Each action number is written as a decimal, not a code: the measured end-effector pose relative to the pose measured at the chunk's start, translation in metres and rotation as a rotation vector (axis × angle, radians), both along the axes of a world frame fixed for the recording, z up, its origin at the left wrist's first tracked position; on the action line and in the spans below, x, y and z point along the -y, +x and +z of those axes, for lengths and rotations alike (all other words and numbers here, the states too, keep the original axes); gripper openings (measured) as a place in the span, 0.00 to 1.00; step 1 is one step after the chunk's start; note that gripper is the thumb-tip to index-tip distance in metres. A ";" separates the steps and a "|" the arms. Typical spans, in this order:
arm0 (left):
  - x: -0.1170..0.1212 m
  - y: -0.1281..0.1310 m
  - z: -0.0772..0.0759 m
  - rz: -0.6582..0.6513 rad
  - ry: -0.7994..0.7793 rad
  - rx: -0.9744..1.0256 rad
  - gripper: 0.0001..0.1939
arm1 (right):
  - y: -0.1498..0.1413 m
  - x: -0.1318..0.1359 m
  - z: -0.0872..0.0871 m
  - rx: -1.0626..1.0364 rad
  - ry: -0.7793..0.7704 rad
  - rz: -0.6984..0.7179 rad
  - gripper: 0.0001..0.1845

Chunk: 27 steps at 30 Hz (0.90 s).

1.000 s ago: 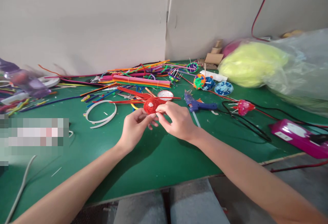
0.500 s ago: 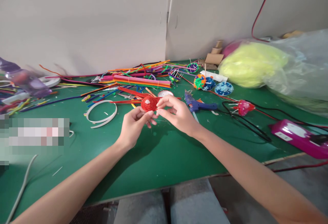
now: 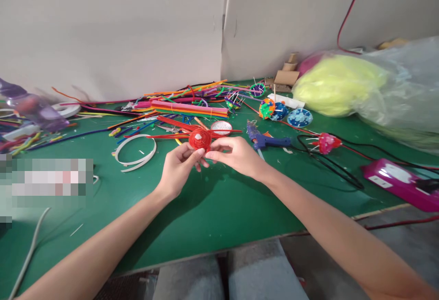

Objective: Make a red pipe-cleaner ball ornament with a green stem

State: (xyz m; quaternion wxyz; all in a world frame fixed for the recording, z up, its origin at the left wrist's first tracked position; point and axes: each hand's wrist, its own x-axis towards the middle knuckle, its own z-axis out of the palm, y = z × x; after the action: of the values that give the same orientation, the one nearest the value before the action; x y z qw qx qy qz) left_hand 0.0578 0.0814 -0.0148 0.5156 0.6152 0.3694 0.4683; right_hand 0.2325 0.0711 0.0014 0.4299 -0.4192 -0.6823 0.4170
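Observation:
A small red dome wound from pipe cleaner (image 3: 200, 140), with a pale spot on top, is held above the green table. My left hand (image 3: 180, 165) grips it from the left and below, thumb against its near edge. At its lower right rim, the thumb and fingertips of my right hand (image 3: 235, 153) are pinched together; what lies between them is too small to make out. Just behind are red pipe cleaners (image 3: 171, 124) and a round white dish (image 3: 221, 127) of tiny pale bits. A blue glue gun (image 3: 265, 140) lies to the right of my right hand.
Bundled coloured pipe cleaners (image 3: 192, 108) lie along the wall. A coiled white strip (image 3: 119, 156) is at left. Several finished domes (image 3: 300, 117) and a red one (image 3: 327, 143) are at right, near cables, a purple power strip (image 3: 399, 183) and a plastic bag (image 3: 404, 89).
My right hand has moved slightly down along the dome's right edge, and its fingers have closed in. The white dish behind now shows more. My left hand has stayed in place.

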 end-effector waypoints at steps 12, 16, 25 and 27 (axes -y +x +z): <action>0.007 0.005 0.003 0.006 0.046 -0.033 0.13 | -0.004 0.001 -0.007 0.111 0.126 -0.189 0.10; 0.008 0.004 0.004 -0.020 0.018 -0.057 0.13 | -0.005 0.002 -0.013 0.249 0.284 -0.267 0.10; 0.009 0.002 0.004 -0.048 0.018 -0.068 0.15 | -0.005 0.003 -0.018 0.500 0.484 -0.365 0.11; 0.010 0.002 0.003 -0.032 0.024 -0.064 0.15 | -0.005 0.003 -0.020 0.549 0.528 -0.371 0.10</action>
State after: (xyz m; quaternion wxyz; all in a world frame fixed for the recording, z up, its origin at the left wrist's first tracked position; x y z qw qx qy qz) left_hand 0.0600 0.0718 -0.0115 0.5034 0.6418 0.3705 0.4444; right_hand 0.2275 0.0685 -0.0185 0.3925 -0.5058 -0.7680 0.0161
